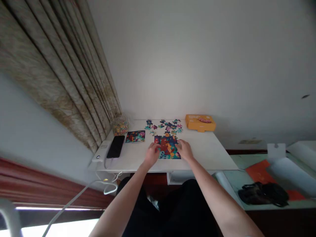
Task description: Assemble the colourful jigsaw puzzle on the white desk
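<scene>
A partly joined jigsaw puzzle (169, 148) with a dark, colourful picture lies flat near the front of the white table. My left hand (151, 154) is at its left edge, fingers curled in and touching the puzzle. On the opposite edge rests my right hand (185, 150), thumb and bent fingers gripping the upper right side. Whether a single loose piece sits under either set of fingertips is too small to make out. Just behind the joined part, loose puzzle pieces (170, 126) are scattered toward the wall. A printed picture card (135, 136) lies left of the puzzle.
A black phone (116, 146) with a cable lies beside a white power strip (101, 152) at the table's left. Behind it stands a clear jar (120, 125) of small colourful bits. At the back right is a yellow box (200, 123). Curtains (74, 65) hang at left.
</scene>
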A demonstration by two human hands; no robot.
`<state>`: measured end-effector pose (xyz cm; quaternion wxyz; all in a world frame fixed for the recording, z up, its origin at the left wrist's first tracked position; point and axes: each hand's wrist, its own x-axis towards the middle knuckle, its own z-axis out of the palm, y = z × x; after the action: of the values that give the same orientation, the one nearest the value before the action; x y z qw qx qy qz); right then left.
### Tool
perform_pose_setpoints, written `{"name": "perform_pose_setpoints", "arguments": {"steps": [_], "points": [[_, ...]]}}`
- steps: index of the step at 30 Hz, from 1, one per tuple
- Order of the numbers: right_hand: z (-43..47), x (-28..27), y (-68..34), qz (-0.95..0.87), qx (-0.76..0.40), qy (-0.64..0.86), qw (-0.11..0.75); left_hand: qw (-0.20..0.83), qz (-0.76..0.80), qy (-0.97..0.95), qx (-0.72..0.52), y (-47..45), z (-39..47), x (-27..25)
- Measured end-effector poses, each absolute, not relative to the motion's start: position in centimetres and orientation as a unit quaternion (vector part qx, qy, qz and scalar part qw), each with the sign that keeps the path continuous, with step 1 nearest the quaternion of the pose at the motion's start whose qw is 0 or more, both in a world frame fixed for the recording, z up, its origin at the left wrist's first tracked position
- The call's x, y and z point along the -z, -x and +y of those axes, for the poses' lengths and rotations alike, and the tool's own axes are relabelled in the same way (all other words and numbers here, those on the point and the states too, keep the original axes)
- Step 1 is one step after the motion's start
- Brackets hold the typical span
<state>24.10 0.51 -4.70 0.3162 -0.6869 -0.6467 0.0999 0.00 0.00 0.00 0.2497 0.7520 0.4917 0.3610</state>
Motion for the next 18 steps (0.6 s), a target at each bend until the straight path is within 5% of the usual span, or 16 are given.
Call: {"name": "perform_pose_setpoints", "arguments": {"steps": [7, 18], "points": [[1.8, 5.0, -24.4, -0.683, -0.041, 0.694, 0.223, 0.122, 0.543, -0.788, -0.262, -1.3, 6.3, 3.6], [1.8, 5.5, -24.9, -0.676, -0.072, 0.684, 0.264, 0.084, 0.469, -0.867, -0.145, -1.6, 5.6, 4.8]]}}
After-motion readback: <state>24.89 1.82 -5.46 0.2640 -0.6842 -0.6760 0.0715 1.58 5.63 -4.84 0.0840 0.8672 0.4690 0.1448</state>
